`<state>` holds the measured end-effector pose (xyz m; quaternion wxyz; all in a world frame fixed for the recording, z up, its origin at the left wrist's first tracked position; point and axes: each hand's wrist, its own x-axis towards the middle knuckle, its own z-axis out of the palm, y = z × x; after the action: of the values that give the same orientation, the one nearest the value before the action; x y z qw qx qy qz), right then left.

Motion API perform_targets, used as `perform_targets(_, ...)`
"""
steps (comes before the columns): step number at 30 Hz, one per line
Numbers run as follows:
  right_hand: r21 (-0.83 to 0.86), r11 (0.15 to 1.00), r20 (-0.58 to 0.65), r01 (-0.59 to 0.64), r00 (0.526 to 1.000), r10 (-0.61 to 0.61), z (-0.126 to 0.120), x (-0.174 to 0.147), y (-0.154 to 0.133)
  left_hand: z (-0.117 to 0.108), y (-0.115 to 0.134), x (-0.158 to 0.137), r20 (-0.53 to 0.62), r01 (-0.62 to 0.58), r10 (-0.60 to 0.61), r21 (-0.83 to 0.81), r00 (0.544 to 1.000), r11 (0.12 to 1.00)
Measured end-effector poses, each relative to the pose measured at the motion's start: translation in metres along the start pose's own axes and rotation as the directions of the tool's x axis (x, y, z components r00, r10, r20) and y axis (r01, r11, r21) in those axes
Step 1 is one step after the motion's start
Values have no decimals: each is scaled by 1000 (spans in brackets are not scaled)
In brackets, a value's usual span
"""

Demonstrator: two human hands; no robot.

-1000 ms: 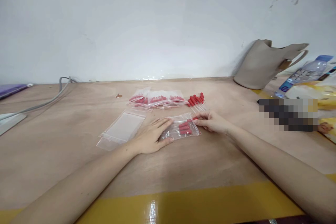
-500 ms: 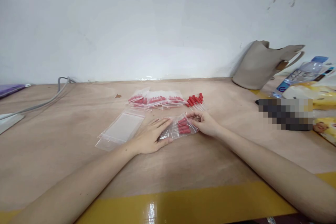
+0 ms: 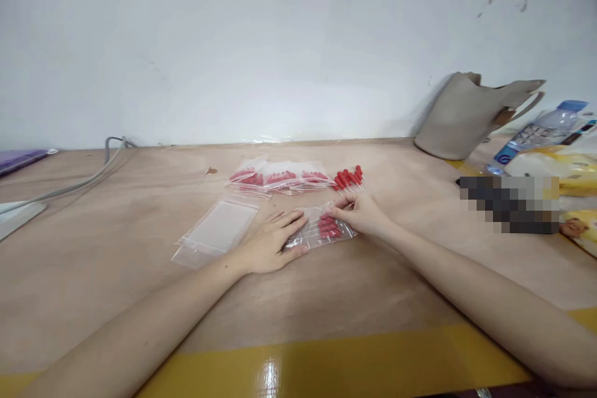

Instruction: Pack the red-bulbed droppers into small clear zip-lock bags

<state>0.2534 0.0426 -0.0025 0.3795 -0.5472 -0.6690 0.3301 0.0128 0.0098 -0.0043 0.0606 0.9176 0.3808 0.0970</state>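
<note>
A clear zip bag (image 3: 308, 236) lies flat on the table before me, with several red-tipped pieces (image 3: 329, 226) inside, toward its right end. Spread over the bag's left end is my left hand (image 3: 275, 242), palm down, fingers apart and holding nothing. My right hand (image 3: 357, 212) pinches the bag's upper right edge between thumb and fingers. Just beyond that hand sits a bunch of loose white sticks with red tips (image 3: 347, 179). Filled zip bags (image 3: 282, 177) with red contents lie in a row behind. A stack of flat clear bags (image 3: 219, 227) rests left of my left hand.
At the right stand a grey-beige pitcher-like container (image 3: 459, 115) and a water bottle (image 3: 527, 137), with yellow packaging (image 3: 573, 171) and a blurred-out dark object (image 3: 508, 205) nearby. A grey cable (image 3: 69, 186) runs along the left. Yellow tape (image 3: 326, 354) marks the front edge.
My right fingers have shifted slightly inward and left over the bag's right edge. The red-tipped pieces inside sit closer together. My left hand stays in place.
</note>
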Motion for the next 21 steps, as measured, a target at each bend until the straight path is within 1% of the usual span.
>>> perform_targets(3, 103, 986, -43, -133, 990, 138, 4, -2, -3, 1, 0, 0, -5, -2, 2, -2, 1000, 1000)
perform_targets(5, 227, 950, -48, -214, 972, 230, 5, -3, -6, 1, 0, 0, -1, -1, 1, -5, 1000, 1000)
perform_targets(8, 418, 847, 44, -328, 939, 342, 6, -6, -9, -1, 2, 1, 0, -3, 3, -19, 1000, 1000)
perform_targets(9, 437, 827, 74, -354, 930, 359, 7, -6, -8, -1, 2, 1, -3, -5, 5, -24, 1000, 1000)
perform_targets(10, 425, 828, 90, -366, 927, 363, 7, -7, -7, -2, 3, 1, -6, -6, 6, -28, 1000, 1000)
perform_targets(11, 388, 851, 82, -353, 933, 350, 6, -7, -5, -2, 3, 1, -7, -6, 5, -31, 1000, 1000)
perform_targets(12, 324, 893, 49, -312, 948, 313, 4, -6, -3, -3, 4, 1, -4, -5, 5, -31, 1000, 999)
perform_targets(14, 118, 978, -56, -172, 982, 179, -2, -2, 2, -3, 4, 0, 6, -4, 5, -28, 1000, 1000)
perform_targets(15, -13, 995, -104, -100, 990, 98, -7, 2, 4, -3, 4, 0, 9, -7, 7, -25, 1000, 1000)
perform_targets(16, -147, 988, -142, -45, 990, 24, -12, 6, 5, -3, 4, -1, 8, -12, 12, -23, 1000, 1000)
perform_targets(17, -268, 963, -169, -16, 985, -31, -17, 11, 6, -3, 3, -1, 7, -20, 20, -23, 1000, 1000)
perform_targets(18, -366, 930, -187, -15, 981, -58, -22, 16, 6, -3, 3, -1, 5, -27, 27, -25, 1000, 999)
perform_targets(19, -435, 900, -200, -31, 978, -63, -27, 22, 5, -3, 3, -1, 4, -32, 32, -27, 999, 999)
perform_targets(21, -499, 864, -214, -72, 976, -42, -32, 34, 5, -2, 3, -1, 6, -39, 39, -27, 999, 999)
